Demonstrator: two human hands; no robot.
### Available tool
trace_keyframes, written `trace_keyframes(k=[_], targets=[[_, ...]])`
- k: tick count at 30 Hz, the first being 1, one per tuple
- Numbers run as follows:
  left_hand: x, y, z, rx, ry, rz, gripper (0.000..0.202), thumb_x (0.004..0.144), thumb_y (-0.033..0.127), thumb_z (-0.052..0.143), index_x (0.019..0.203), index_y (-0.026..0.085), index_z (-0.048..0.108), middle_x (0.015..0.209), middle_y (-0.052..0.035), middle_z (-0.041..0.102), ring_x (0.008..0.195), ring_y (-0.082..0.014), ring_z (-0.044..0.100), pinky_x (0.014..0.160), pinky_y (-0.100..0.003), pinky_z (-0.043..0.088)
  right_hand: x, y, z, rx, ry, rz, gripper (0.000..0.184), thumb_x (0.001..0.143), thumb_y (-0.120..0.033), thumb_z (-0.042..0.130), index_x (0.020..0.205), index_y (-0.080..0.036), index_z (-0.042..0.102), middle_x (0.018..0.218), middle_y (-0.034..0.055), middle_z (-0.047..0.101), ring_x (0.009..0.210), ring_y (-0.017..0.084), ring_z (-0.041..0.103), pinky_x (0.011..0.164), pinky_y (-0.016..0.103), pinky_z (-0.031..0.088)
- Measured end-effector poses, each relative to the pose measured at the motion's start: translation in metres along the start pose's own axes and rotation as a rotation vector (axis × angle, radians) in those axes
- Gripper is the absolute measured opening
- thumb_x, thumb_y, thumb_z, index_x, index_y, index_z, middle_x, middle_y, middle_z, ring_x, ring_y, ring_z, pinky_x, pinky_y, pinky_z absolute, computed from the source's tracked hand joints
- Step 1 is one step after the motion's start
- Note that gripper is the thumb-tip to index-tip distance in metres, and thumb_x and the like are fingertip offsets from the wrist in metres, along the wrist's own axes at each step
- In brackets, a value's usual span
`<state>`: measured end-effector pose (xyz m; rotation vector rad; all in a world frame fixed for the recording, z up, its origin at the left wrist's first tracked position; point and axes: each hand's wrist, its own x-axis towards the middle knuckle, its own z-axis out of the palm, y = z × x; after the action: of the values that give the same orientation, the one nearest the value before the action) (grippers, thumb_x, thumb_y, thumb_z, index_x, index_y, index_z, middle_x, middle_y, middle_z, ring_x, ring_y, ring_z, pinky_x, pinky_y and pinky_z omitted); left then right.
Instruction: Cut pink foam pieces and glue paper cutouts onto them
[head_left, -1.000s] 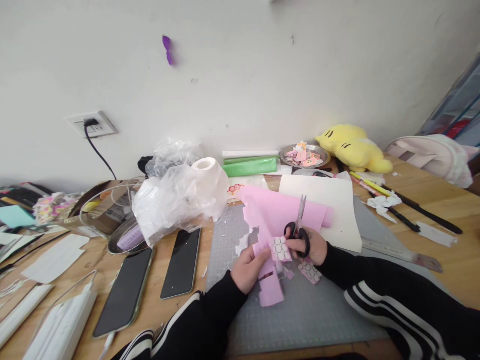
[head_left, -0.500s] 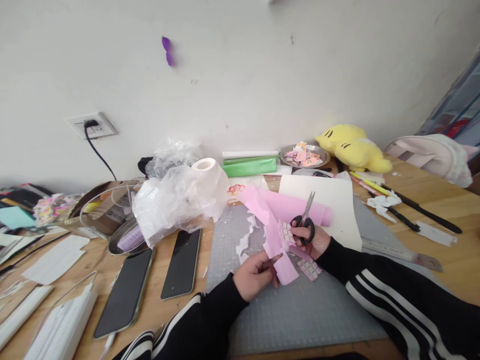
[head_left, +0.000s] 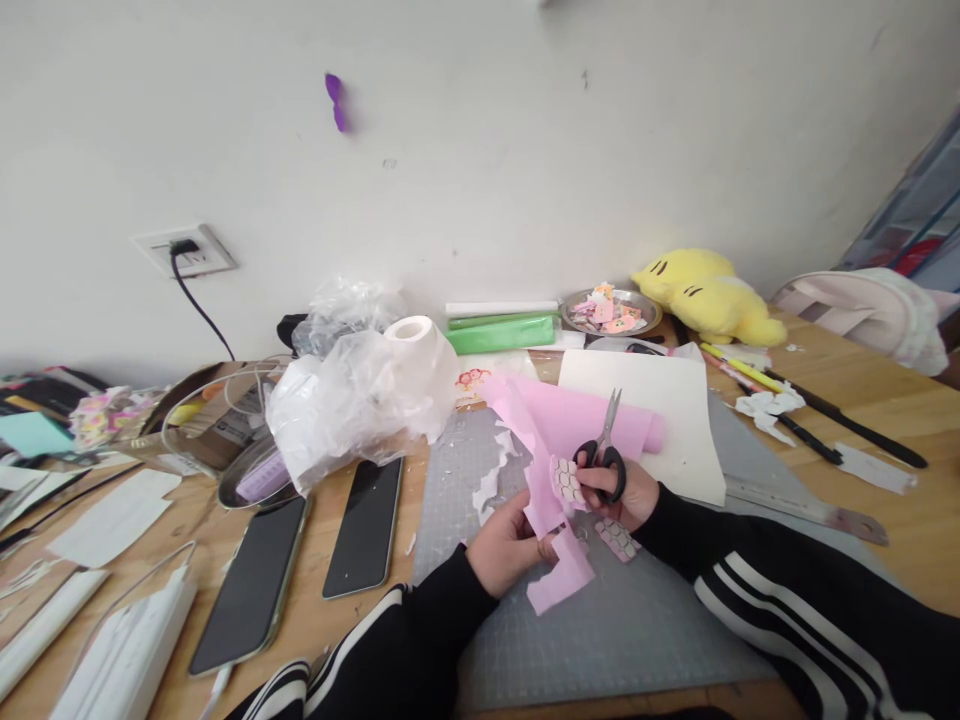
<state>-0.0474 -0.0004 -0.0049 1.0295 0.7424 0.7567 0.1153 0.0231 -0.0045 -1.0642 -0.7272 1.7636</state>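
My right hand (head_left: 626, 490) is closed on black-handled scissors (head_left: 606, 445), whose blades point up and away. Its fingertips also pinch a small pink piece with a honeycomb pattern (head_left: 564, 481). My left hand (head_left: 510, 545) is closed on the lower end of a jagged-edged pink sheet (head_left: 544, 495). A notched flap of pink paper (head_left: 564, 573) hangs just right of the left fingers. Another patterned piece (head_left: 617, 540) lies on the grey cutting mat (head_left: 615, 640) beneath my right hand. Behind my hands, a pink roll (head_left: 600, 420) rests on the mat.
White paper scraps (head_left: 491, 485) lie left of the sheet. A cream sheet (head_left: 690, 440) and a metal ruler (head_left: 810, 510) are at right. Two phones (head_left: 364, 530) and plastic bags (head_left: 337, 400) stand left. At the back are a dish of cutouts (head_left: 637, 322) and a yellow plush toy (head_left: 712, 295).
The pink flap by my left hand has turned and hangs lower, showing a notch. My left hand has shifted slightly up. The patterned piece and scissors have moved a little left.
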Motion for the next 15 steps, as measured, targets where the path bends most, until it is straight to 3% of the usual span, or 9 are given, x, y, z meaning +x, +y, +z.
trace_keyframes(k=[4,10,15], targets=[[-0.0009,0.0021,-0.0010,0.045,-0.019,0.045,0.042,0.053,0.042,0.068,0.082,0.014,0.059,0.071,-0.0047,0.061,0.053,-0.0114,0.051,0.049,-0.021,0.039,-0.0005,0.0003,-0.0010,-0.016,-0.005,0.012,0.032,0.048,-0.028,0.069,0.064,-0.017,0.044,0.030,-0.0067,0.045,0.025,0.005,0.034,0.025,0.014,0.020],[0.0058,-0.0037,-0.0041,0.023,-0.023,0.023,0.053,0.058,0.062,0.051,0.076,0.013,0.061,0.050,-0.0044,0.058,0.039,-0.0133,0.050,0.038,-0.023,0.034,-0.0002,-0.0003,-0.0006,-0.014,0.011,0.039,0.035,0.044,-0.028,0.071,0.064,-0.016,0.044,0.031,-0.0066,0.045,0.026,0.005,0.037,0.025,0.013,0.022],[0.0072,-0.0057,-0.0029,-0.046,0.010,0.011,0.043,0.057,0.051,0.061,0.080,0.015,0.057,0.062,-0.0064,0.063,0.037,-0.0130,0.052,0.037,-0.023,0.036,-0.0006,0.0007,-0.0005,-0.036,-0.005,0.033,0.034,0.045,-0.027,0.071,0.065,-0.016,0.045,0.032,-0.0067,0.046,0.027,0.005,0.037,0.024,0.012,0.022]])
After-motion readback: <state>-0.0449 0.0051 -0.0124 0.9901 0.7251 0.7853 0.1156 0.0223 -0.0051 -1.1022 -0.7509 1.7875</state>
